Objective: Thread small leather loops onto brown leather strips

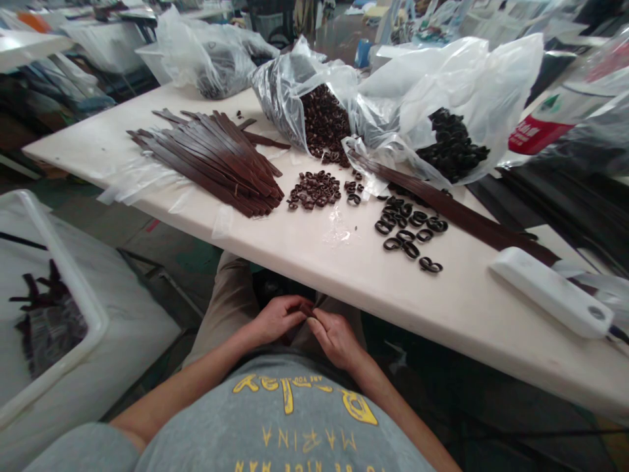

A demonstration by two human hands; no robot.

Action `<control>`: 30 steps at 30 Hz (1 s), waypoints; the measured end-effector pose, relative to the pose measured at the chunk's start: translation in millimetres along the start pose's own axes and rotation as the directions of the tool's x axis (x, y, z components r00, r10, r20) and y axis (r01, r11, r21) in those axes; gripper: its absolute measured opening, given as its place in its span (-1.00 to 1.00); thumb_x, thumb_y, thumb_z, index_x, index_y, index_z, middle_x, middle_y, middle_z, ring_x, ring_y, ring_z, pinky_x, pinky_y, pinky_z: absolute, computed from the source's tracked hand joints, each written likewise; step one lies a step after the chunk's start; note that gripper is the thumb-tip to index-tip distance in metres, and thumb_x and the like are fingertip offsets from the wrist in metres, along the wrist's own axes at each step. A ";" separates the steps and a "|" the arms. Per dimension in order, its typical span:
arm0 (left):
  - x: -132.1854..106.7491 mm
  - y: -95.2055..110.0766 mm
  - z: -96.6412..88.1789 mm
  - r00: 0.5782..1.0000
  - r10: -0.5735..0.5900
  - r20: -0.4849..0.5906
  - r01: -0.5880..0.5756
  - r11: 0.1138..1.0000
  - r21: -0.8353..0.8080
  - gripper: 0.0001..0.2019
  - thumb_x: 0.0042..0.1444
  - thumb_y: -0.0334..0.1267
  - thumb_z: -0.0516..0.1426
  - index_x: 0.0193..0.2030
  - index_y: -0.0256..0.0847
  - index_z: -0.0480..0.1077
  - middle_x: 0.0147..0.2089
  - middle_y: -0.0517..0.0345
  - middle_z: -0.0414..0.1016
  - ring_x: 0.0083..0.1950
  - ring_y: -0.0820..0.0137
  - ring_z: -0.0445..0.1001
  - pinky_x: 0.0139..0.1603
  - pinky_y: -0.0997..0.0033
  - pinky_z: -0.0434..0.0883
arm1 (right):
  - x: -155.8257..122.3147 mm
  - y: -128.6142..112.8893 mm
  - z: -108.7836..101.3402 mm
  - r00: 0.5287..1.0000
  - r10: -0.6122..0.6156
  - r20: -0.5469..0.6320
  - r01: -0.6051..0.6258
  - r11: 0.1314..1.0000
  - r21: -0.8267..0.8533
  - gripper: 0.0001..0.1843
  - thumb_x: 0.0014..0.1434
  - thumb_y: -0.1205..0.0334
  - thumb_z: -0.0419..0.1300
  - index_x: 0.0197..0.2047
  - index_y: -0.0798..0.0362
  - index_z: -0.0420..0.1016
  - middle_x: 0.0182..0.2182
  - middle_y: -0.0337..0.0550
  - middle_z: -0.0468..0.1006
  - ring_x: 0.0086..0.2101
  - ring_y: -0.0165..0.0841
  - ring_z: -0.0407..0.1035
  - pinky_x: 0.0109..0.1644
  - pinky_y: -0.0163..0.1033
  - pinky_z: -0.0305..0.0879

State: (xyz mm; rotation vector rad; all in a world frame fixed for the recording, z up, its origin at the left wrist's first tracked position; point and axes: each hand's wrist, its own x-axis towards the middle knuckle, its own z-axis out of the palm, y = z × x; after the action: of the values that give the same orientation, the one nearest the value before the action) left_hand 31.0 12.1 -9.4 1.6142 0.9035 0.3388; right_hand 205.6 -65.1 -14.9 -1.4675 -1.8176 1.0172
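Left hand and right hand pinch a small brown piece together — tabletop just beyond them, brown loops ahead, black loops farther right.

Workshop: worktable with brown strips, small loops; bulging plastic bags behind.

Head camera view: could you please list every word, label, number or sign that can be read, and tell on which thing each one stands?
"Relax", large, yellow and upside down, on the grey shirt
"ARE YOU", small, on the same shirt
"MARINA", on the same shirt
"TO BE NICE MAN", on the same shirt, cut by the picture's lower edge
White characters on the red-and-white package: too blurred to read
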 end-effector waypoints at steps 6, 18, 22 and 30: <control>0.6 -4.5 0.2 0.995 0.026 0.098 -0.044 0.982 0.184 -0.78 0.15 -0.30 0.09 -0.12 -0.22 0.51 -0.14 0.08 0.61 -0.10 0.29 0.52 -0.11 0.40 0.44 | -0.3 0.0 0.1 1.000 -0.012 0.006 0.012 1.000 -0.021 -0.65 0.38 0.10 -0.10 -0.40 0.02 0.31 -0.49 -0.21 0.42 -0.46 -0.37 0.29 -0.37 -0.32 0.09; -3.8 -14.2 1.0 0.935 0.098 0.342 -0.297 0.744 0.599 -0.82 0.20 -0.31 0.09 -0.24 -0.24 0.53 -0.26 0.06 0.60 -0.25 0.29 0.55 -0.30 0.47 0.34 | -3.0 0.1 10.3 0.998 -0.029 0.057 0.037 0.988 -0.150 -0.65 0.37 0.12 -0.09 -0.40 0.02 0.32 -0.51 -0.21 0.45 -0.50 -0.38 0.30 -0.40 -0.31 0.02; -3.5 -13.0 -1.4 0.937 0.108 0.331 -0.297 0.746 0.597 -0.82 0.21 -0.30 0.10 -0.25 -0.25 0.54 -0.29 0.08 0.60 -0.28 0.33 0.53 -0.31 0.47 0.32 | -4.7 -0.1 13.2 0.996 -0.038 0.079 0.051 0.984 -0.168 -0.65 0.38 0.11 -0.10 -0.34 0.03 0.39 -0.47 -0.17 0.51 -0.47 -0.35 0.35 -0.39 -0.30 0.05; -1.7 -15.9 0.9 0.936 0.089 0.341 -0.287 0.752 0.593 -0.83 0.21 -0.28 0.11 -0.28 -0.28 0.51 -0.29 0.08 0.57 -0.30 0.36 0.49 -0.30 0.48 0.31 | -4.7 4.3 14.4 0.991 -0.015 0.136 0.032 0.991 -0.128 -0.65 0.40 0.10 -0.09 -0.09 0.04 0.47 -0.32 -0.10 0.60 -0.34 -0.28 0.47 -0.31 -0.30 0.17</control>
State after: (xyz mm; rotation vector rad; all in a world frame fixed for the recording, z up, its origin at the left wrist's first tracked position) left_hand 24.7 10.3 -23.9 2.3280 0.6476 -0.0993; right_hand 197.1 -72.0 -26.1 -1.4798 -2.0263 1.0257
